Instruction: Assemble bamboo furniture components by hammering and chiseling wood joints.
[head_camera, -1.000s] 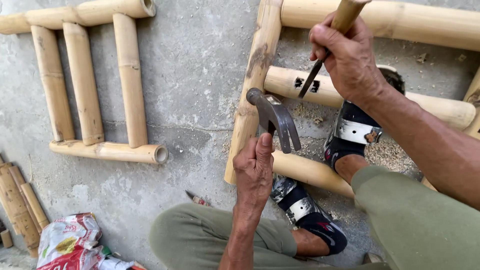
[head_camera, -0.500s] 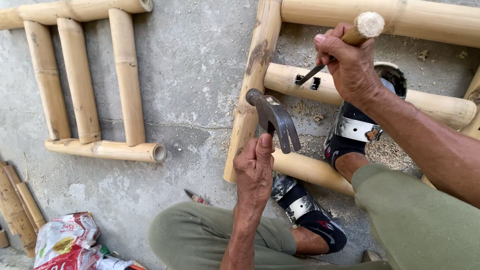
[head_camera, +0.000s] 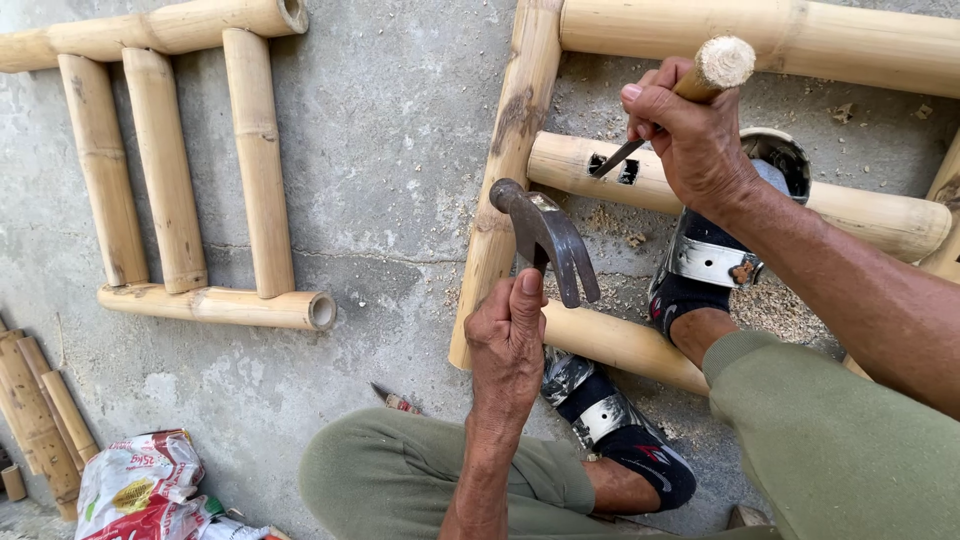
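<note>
Right hand (head_camera: 690, 135): wrapped fully shut around wooden handle of chisel (head_camera: 712, 70); blade tip set at dark rectangular slot (head_camera: 613, 170) in bamboo crosspiece (head_camera: 860, 212), far right.

Left hand (head_camera: 508, 345): fist closed on hammer (head_camera: 548, 238) just below steel head, thumb up along the shaft; head raised over near rail of bamboo frame (head_camera: 505, 180), centre.

Surface: grey concrete floor (head_camera: 390, 180), rough, sawdust scattered about the frame. No wall or room visible.

Count: two bamboo frames, the second (head_camera: 175, 160) lying far left with three uprights between two rails. Two dark sandals (head_camera: 705, 262) with silver straps, feet braced on the frame. One bundle of short bamboo offcuts (head_camera: 35, 410), near left. One printed plastic bag (head_camera: 135, 483), near left.
</note>
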